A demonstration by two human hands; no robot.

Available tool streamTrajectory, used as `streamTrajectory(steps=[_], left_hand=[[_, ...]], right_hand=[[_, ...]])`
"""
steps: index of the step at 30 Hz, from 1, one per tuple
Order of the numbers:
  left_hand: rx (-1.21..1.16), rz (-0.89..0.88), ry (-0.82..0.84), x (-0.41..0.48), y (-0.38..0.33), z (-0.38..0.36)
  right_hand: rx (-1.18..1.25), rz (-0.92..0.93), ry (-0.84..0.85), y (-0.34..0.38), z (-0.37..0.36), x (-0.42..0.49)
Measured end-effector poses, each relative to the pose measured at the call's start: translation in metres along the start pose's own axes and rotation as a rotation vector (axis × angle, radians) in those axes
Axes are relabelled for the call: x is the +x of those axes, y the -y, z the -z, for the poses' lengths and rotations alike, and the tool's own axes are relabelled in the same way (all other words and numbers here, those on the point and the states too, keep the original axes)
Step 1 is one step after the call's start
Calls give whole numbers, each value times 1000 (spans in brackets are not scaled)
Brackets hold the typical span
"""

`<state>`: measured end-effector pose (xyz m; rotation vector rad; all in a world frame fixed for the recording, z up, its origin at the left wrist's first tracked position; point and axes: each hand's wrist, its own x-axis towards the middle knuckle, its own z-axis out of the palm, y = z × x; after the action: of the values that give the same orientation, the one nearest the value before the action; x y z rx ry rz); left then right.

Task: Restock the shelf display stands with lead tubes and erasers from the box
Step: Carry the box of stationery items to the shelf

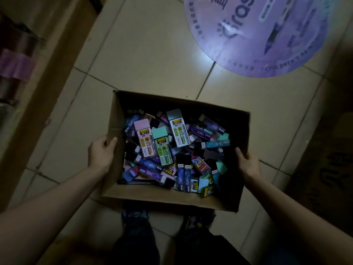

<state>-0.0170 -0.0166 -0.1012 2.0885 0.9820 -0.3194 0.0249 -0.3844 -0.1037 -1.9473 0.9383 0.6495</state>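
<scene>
**Both hands grip the sides of the open stock box**

The person's left hand (102, 152) clasps the left wall of the cardboard box (152, 196). Its thumb hooks over the rim into the box and its fingers wrap the outside. The right hand (248, 163) grasps the right wall the same way, thumb pointing up along the inner edge and fingers hidden behind the cardboard. Both forearms reach in from the near corners, bare and slightly bent.

The box sits at the centre, open at the top, its near edge covering the toes of the person's shoes (134, 216). It is filled with a loose heap of small stationery packets. On top lie three larger lead cases side by side: a pink lead case (144, 140), a mint-green lead case (162, 148) and a grey-blue lead case (177, 129). Dark slim lead tubes (184, 175) lie nearer. The dim light does not show which packets are erasers.

Below is a pale tiled floor (152, 54). A round purple floor sticker (257, 31) lies far right, and a wooden shelf unit (47, 60) runs along the left.
</scene>
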Motion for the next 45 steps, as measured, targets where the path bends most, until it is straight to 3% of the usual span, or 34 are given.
streamTrajectory(steps=[7, 17, 24, 32, 39, 45], left_hand=[[78, -86, -27, -58, -93, 97], [41, -245, -104, -166, -310, 263], [54, -358, -145, -225, -431, 335], [92, -353, -124, -199, -555, 342], [196, -398, -35, -136, -682, 320], [165, -420, 20, -75, -800, 299]], right_hand=[[-11, 86, 28, 89, 85, -98], [-37, 237, 48, 265, 258, -265], [-99, 362, -71, 360, 360, -335], [-9, 308, -132, 429, 421, -328], [30, 184, -212, 514, 455, -280], [29, 193, -270, 607, 497, -217]])
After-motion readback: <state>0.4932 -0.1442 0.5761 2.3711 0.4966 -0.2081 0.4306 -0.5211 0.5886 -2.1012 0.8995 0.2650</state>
